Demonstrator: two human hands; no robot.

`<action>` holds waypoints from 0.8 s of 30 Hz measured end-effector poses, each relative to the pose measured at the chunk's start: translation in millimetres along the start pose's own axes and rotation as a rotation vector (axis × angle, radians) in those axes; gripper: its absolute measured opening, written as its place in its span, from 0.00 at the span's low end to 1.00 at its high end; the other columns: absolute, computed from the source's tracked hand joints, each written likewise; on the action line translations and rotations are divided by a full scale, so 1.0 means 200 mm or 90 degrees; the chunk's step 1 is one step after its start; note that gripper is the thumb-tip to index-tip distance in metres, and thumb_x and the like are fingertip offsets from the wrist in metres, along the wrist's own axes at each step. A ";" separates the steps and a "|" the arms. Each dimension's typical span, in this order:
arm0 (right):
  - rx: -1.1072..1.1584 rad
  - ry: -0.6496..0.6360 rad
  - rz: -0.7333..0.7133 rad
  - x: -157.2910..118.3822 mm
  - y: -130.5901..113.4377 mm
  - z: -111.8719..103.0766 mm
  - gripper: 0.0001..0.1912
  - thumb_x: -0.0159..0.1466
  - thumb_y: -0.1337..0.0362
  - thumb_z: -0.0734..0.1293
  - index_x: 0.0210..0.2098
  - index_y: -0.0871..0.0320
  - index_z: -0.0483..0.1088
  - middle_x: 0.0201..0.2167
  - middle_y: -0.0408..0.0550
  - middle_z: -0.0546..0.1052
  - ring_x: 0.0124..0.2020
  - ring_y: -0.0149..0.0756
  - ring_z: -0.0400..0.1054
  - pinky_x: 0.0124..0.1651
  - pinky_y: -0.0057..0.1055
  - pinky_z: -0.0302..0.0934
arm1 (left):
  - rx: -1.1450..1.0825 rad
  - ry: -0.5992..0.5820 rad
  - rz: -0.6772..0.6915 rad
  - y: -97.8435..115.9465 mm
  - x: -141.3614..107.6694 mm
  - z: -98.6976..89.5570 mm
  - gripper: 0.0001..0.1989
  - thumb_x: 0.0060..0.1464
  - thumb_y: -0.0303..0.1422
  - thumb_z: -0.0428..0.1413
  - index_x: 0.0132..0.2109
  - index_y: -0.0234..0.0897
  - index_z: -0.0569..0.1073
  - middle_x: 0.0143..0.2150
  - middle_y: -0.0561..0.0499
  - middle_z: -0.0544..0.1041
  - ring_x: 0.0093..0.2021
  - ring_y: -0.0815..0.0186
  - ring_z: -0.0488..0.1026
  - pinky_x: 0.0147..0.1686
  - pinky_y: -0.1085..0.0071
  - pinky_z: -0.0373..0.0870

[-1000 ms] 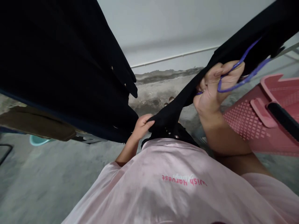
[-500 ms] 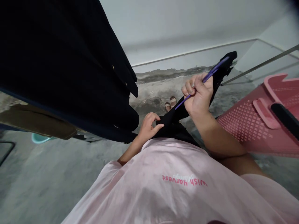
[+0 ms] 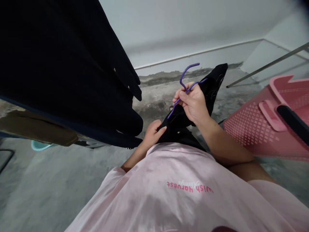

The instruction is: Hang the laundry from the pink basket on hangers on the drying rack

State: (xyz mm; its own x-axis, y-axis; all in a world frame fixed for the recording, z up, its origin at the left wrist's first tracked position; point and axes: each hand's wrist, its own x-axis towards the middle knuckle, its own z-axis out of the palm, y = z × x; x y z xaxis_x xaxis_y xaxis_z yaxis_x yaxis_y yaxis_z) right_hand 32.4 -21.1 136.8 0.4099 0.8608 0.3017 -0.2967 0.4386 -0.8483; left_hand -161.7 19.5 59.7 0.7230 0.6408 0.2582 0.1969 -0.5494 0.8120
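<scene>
A purple clothes hanger (image 3: 183, 80) is gripped near its neck by my right hand (image 3: 191, 101), its hook pointing up and away from me. Its two arms reach into a black garment (image 3: 213, 87), which hangs in front of my waist. What kind of garment it is I cannot tell. Closed on the garment's left edge, my left hand (image 3: 153, 132) has its thumb on top of the cloth. The lower part of the garment merges with dark cloth at my waist.
Dark clothes (image 3: 72, 71) hang close on my left, with a brown garment (image 3: 38, 127) beside them. A pink laundry basket (image 3: 251, 125) stands at right, near a slanting metal pole (image 3: 265, 66). A turquoise basin (image 3: 41, 145) is on the floor at left.
My right hand has moved left and turned the hanger, so its hook now shows. The garment's far end has swung left and lower. My left hand stays almost in place.
</scene>
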 end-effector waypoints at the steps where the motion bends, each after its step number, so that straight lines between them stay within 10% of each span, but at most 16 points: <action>1: 0.002 -0.005 0.005 0.00 0.00 0.00 0.25 0.56 0.53 0.76 0.38 0.52 0.57 0.28 0.35 0.72 0.27 0.26 0.71 0.31 0.25 0.70 | -0.055 -0.003 -0.028 0.01 0.00 0.00 0.20 0.61 0.41 0.54 0.26 0.36 0.57 0.26 0.55 0.57 0.29 0.70 0.56 0.32 0.71 0.52; 10: 0.060 -0.026 0.101 -0.05 0.02 0.04 0.29 0.51 0.52 0.79 0.37 0.53 0.57 0.27 0.33 0.74 0.27 0.25 0.72 0.30 0.23 0.70 | -0.525 -0.065 -0.286 0.15 -0.01 0.00 0.24 0.39 0.42 0.69 0.28 0.34 0.63 0.26 0.57 0.64 0.27 0.74 0.61 0.29 0.77 0.57; 17: 0.032 -0.091 0.138 -0.06 0.01 0.02 0.30 0.51 0.48 0.78 0.37 0.54 0.58 0.28 0.37 0.78 0.25 0.28 0.73 0.24 0.23 0.68 | -0.541 -0.080 -0.265 0.19 0.00 -0.15 0.20 0.34 0.39 0.70 0.31 0.34 0.71 0.27 0.54 0.72 0.26 0.71 0.68 0.27 0.74 0.63; 24: -0.108 -0.015 0.108 -0.11 0.08 -0.13 0.23 0.56 0.52 0.74 0.38 0.56 0.61 0.24 0.37 0.76 0.19 0.23 0.67 0.21 0.19 0.61 | -0.476 0.087 -0.170 0.14 0.01 -0.30 0.18 0.38 0.38 0.65 0.38 0.39 0.74 0.29 0.53 0.76 0.26 0.66 0.72 0.27 0.69 0.70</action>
State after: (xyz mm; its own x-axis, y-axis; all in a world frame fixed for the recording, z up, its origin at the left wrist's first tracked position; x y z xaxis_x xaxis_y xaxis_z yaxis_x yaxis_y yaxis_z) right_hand 41.4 -39.2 104.8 0.3463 0.9249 0.1571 -0.2092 0.2394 -0.9481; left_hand -194.3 36.6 114.0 0.6172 0.7863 0.0285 -0.1784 0.1046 0.9784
